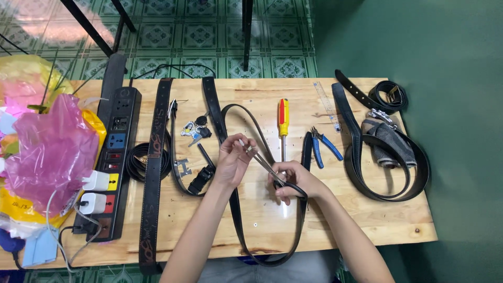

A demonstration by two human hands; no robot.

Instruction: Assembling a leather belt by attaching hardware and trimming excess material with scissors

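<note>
My left hand (pixel 233 160) pinches a thin strip of the long black belt (pixel 237 220) near the middle of the wooden table (pixel 367 220). My right hand (pixel 293 181) grips the black handles of scissors (pixel 264 163), whose metal blades point up-left to the fingertips of my left hand. The belt runs from the table's far edge, loops down over the near edge and comes back up past my right hand.
A yellow-and-red screwdriver (pixel 283 118), blue-handled pliers (pixel 322 147) and a clear ruler (pixel 326 105) lie beyond my hands. Looped belts (pixel 387 162) lie right. A brown belt (pixel 154 157), keys (pixel 194 131), power strip (pixel 112 157) and pink bag (pixel 47 147) sit left.
</note>
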